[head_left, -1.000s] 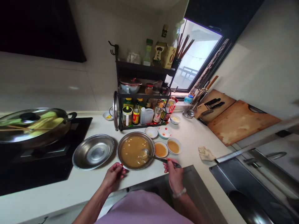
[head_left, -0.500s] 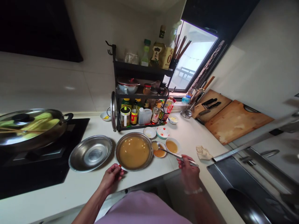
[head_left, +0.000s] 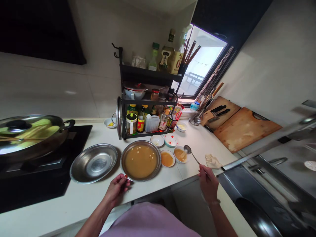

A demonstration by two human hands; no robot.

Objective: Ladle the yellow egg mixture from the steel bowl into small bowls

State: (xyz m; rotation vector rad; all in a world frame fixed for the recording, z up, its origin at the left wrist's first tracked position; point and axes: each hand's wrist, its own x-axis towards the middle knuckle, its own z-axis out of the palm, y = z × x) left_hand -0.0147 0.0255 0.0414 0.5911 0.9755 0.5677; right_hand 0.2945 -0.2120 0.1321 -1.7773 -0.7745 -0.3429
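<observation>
My right hand (head_left: 207, 183) is closed round the handle of a metal ladle (head_left: 187, 149). The ladle is tipped over a small white bowl (head_left: 182, 161), and brownish liquid runs from it into the bowl. With my left hand (head_left: 117, 188) I pinch the near-left rim of a steel basin (head_left: 160, 161), which holds brown broth (head_left: 140, 163) with pale bits floating in it. Between the basin and that bowl sits another small bowl of orange-brown liquid (head_left: 167, 158).
A bare steel basin (head_left: 95, 164) stands left of the broth, beside a lidded pan (head_left: 34, 138) on the stove. Behind are small bowls (head_left: 157, 141) and a black rack (head_left: 148, 102) of bottles. A cloth (head_left: 212, 161) lies right, near the sink (head_left: 247, 191).
The ladle has moved right, from over the orange-brown bowl to the small white bowl, and is now tipped with liquid pouring out. My left hand stays at the basin rim.
</observation>
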